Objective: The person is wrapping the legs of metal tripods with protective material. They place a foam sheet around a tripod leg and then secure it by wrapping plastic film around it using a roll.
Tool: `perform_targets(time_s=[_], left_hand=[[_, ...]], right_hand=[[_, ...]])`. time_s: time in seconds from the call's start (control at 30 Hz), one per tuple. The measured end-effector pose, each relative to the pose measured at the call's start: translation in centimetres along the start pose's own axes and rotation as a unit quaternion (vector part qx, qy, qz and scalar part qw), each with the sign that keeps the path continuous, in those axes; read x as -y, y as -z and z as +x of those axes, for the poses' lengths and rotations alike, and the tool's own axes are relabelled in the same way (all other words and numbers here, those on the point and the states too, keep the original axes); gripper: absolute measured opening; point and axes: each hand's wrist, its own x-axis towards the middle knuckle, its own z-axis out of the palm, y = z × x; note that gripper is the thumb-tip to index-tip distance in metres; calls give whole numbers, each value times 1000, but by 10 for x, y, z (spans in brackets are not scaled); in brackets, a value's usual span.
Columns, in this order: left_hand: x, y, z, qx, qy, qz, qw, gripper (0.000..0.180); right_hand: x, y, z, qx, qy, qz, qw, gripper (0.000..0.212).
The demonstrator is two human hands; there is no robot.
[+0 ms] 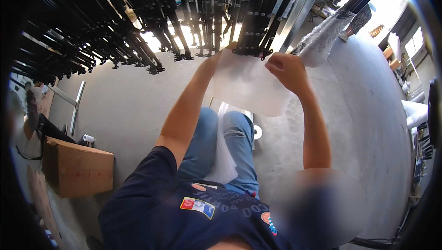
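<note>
A thin, translucent white sheet hangs below the lower ends of a bundle of black metal bars. My left hand is at the sheet's upper left, next to the bars; most of its fingers are hidden. At the upper right of the sheet is my right hand, closed with fingers curled in a pinch, close to the bars' end brackets. What it grips is hidden. Another strip of white wrapping lies between my legs.
Many more black bars hang at the upper left. A plastic-wrapped bundle leans right of my hand. A cardboard box stands at left. A white roll is beside my knee. People are at far left and upper right.
</note>
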Motion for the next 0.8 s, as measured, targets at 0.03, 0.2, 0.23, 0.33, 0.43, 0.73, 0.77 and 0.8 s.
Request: perform_targets(time_s=[0.03,0.2,0.23,0.33,0.43,0.73,0.77,0.8], left_hand=[[-1,4,-6,-9,2,25,1000,39],[-21,6,-20,-70,-21,324,943,33],[-24,6,-23,-35,-100,406,908,41],[-40,2,-30,5,-125,467,876,60],[-44,4,-24,-36,71,242,967,59],[-18,27,-32,-57,-107,-199,973,76],[-13,47,-25,-45,-135,-78,987,81],[-17,51,-22,-30,-160,43,986,87]], right_hand=[[3,-2,1,-11,11,-4,1000,11],[17,-10,15,-44,35,-63,996,12],[19,-10,19,-48,43,-42,997,12],[27,-3,29,-27,40,60,997,12],[31,2,29,-12,12,125,992,11],[25,-1,41,-36,19,138,990,13],[29,-2,42,-52,26,148,987,14],[29,0,43,-66,28,144,987,15]])
